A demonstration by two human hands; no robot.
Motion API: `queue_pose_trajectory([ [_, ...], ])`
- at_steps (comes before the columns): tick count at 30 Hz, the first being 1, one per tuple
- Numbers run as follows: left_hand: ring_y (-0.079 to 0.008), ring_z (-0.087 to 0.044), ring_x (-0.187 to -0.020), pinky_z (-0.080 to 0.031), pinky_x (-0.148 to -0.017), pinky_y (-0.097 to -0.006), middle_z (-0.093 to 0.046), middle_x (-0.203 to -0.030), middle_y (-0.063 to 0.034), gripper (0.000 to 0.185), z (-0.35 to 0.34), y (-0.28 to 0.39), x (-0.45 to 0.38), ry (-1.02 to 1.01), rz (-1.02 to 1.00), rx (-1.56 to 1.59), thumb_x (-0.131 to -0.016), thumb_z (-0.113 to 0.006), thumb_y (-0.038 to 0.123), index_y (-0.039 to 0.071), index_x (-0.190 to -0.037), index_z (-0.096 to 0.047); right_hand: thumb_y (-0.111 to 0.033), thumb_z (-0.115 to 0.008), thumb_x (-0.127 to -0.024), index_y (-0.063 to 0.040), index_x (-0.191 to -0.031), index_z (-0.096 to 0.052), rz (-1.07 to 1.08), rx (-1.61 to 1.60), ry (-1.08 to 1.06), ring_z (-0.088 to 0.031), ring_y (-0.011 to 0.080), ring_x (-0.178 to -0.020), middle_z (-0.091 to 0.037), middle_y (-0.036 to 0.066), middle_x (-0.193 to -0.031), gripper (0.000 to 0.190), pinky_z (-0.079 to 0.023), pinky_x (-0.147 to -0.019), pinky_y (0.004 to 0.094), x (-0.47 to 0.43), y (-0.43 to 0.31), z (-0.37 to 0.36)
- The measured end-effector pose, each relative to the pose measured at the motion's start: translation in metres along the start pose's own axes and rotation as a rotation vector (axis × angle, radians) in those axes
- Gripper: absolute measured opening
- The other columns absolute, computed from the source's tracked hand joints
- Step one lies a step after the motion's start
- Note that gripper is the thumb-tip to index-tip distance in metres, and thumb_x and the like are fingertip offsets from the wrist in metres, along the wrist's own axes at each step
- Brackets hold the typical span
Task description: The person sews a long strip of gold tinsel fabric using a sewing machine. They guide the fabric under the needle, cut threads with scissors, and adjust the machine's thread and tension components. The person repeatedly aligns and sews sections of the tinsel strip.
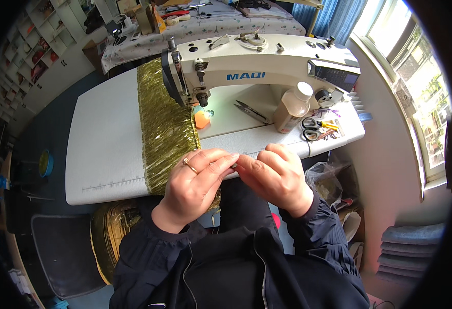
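My left hand [193, 183], with a ring on one finger, and my right hand [274, 179] meet fingertip to fingertip over the front edge of the sewing table. They pinch a small object [234, 166] that is mostly hidden by the fingers; what it is I cannot tell. Behind them stands a white MAQI industrial sewing machine [245, 63]. A strip of gold metallic fringe [164, 127] lies left of the machine's needle area, its right edge running back to the presser foot. An orange hexagonal piece [201, 120] sits beside the needle area.
Thread snips [252, 112] lie on the machine bed near a capped plastic bottle [292, 108]. Scissors [312, 129] rest at the right. A black chair [65, 255] and a gold bundle [112, 239] are to the left, folded grey cloths [409, 251] to the right.
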State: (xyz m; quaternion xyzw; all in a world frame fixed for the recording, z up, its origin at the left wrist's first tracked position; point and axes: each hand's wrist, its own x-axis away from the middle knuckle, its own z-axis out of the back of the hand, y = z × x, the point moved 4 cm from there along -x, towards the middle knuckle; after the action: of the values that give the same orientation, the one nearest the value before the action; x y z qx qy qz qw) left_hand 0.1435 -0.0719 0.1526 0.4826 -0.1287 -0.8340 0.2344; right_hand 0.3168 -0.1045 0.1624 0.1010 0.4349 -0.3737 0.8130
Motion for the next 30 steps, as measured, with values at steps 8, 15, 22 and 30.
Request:
queue_pose_trajectory([
  [8, -0.021, -0.073, -0.085, -0.06, -0.076, -0.0318, -0.073, -0.1, -0.0104, 0.028, -0.002, -0.002, -0.036, 0.065, 0.05, 0.197, -0.082, -0.078, -0.012, -0.001, -0.107, -0.076, -0.007, -0.086, -0.079, -0.006, -0.103, -0.075, -0.229, -0.154, 0.066, -0.055, 0.0206, -0.063, -0.055, 0.003, -0.072, 0.027, -0.047, -0.058, 0.0353, -0.014, 0.019, 0.018],
  [15, -0.014, -0.072, -0.097, -0.059, -0.088, -0.0275, -0.073, -0.106, -0.0088, 0.016, -0.026, -0.014, -0.036, 0.029, 0.362, 0.798, -0.102, -0.06, -0.007, -0.004, -0.118, -0.061, -0.005, -0.087, -0.079, -0.009, -0.109, -0.079, -0.282, -0.211, 0.135, -0.05, 0.0165, -0.061, -0.053, 0.002, -0.069, 0.032, -0.043, -0.055, 0.0328, -0.017, 0.027, 0.026],
  [22, -0.0228, -0.074, -0.099, -0.059, -0.087, -0.0308, -0.073, -0.11, -0.0114, 0.029, -0.036, -0.004, -0.05, 0.039, 0.166, 0.408, -0.095, -0.063, -0.012, 0.0, -0.121, -0.062, -0.008, -0.087, -0.077, -0.009, -0.107, -0.076, -0.116, -0.02, 0.15, -0.056, 0.0224, -0.065, -0.056, 0.003, -0.072, 0.031, -0.048, -0.06, 0.0352, -0.016, 0.031, 0.03],
  [30, -0.0245, -0.069, -0.085, -0.058, -0.075, -0.0333, -0.07, -0.103, -0.009, 0.034, -0.028, 0.004, -0.057, 0.016, -0.033, 0.016, -0.085, -0.072, -0.012, 0.004, -0.114, -0.076, -0.009, -0.087, -0.079, -0.006, -0.101, -0.073, -0.177, -0.018, 0.136, -0.058, 0.0254, -0.067, -0.058, 0.005, -0.074, 0.026, -0.049, -0.06, 0.0365, -0.011, 0.038, 0.032],
])
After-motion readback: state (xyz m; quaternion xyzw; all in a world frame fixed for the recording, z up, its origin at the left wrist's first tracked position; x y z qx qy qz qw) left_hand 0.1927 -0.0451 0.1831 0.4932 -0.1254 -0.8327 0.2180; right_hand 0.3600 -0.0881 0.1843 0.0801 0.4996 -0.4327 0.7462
